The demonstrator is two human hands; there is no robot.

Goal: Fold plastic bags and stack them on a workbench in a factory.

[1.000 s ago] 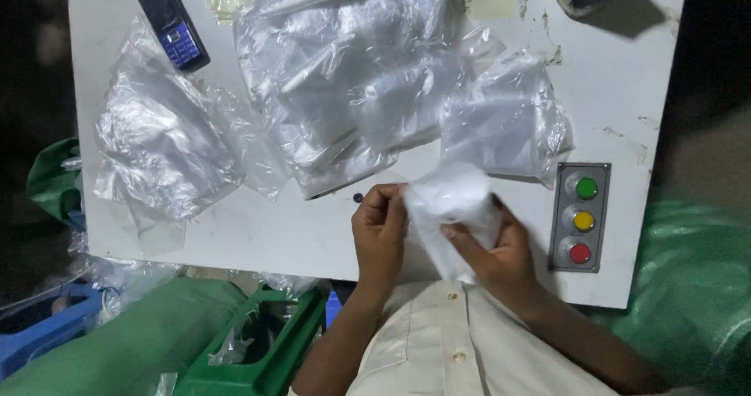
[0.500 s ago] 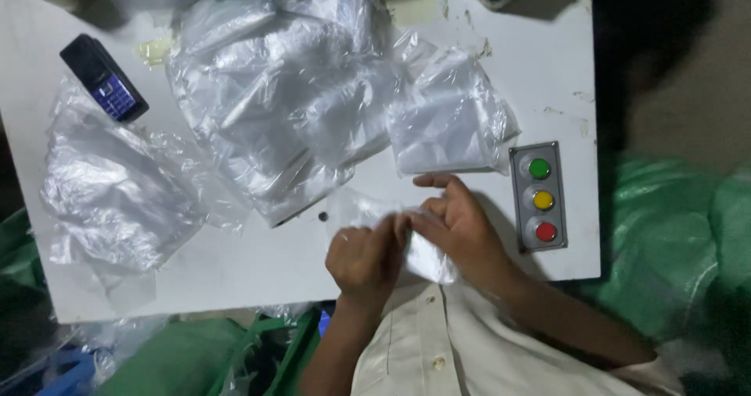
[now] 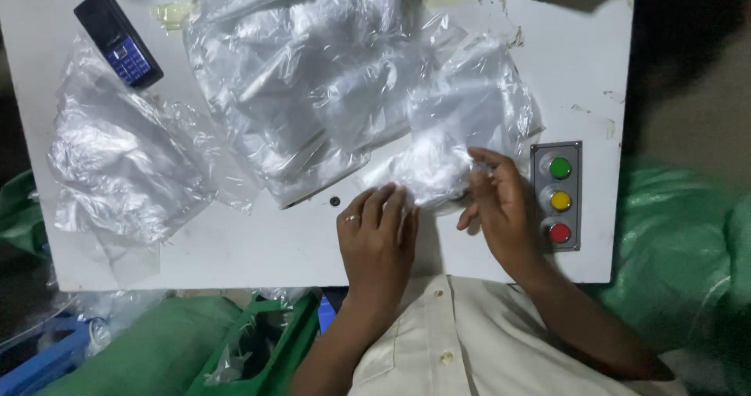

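My left hand [image 3: 377,236] lies flat, fingers [image 3: 389,206] spread open on a clear plastic bag [image 3: 426,169] on the white table [image 3: 235,247]. My right hand [image 3: 501,208] is open too, its fingertips touching the bag's right edge. Just right of those fingers sits a grey button box [image 3: 557,196]; far up-left, a phone [image 3: 119,39].

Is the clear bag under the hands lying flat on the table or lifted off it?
Flat. The bag lies on the white table; the left hand presses on it palm down, and the right hand touches its edge.
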